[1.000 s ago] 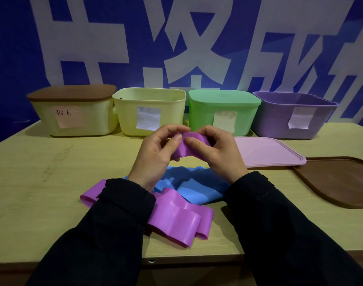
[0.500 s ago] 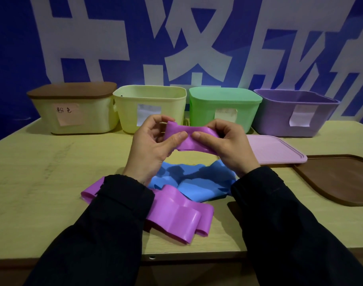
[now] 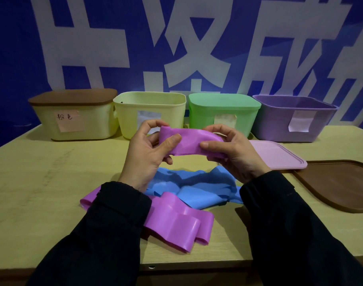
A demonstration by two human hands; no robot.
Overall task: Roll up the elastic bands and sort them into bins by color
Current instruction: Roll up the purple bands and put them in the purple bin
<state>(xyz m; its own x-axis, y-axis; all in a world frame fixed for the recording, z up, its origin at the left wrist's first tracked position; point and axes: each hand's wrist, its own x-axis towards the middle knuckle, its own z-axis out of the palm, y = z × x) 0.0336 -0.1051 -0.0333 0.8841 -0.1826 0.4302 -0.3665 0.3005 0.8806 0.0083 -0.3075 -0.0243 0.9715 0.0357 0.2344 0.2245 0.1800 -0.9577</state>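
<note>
My left hand (image 3: 147, 153) and my right hand (image 3: 232, 153) both pinch a stretch of purple elastic band (image 3: 189, 142), held flat between them above the table. The rest of that purple band (image 3: 176, 221) lies in loose folds on the table near the front edge, partly under my left sleeve. A crumpled blue band (image 3: 197, 186) lies beneath my hands. At the back stand four bins: a yellow bin with a brown lid (image 3: 73, 118), an open yellow bin (image 3: 149, 112), a green lidded bin (image 3: 224, 114) and an open purple bin (image 3: 294, 118).
A pink lid (image 3: 279, 155) lies flat on the table right of my hands, in front of the purple bin. A brown lid (image 3: 341, 184) lies further right. The wooden table (image 3: 42, 182) ends close below my sleeves. A blue banner stands behind the bins.
Both hands have risen and moved apart, drawing the bunched purple band out into a wider flat strip between them.
</note>
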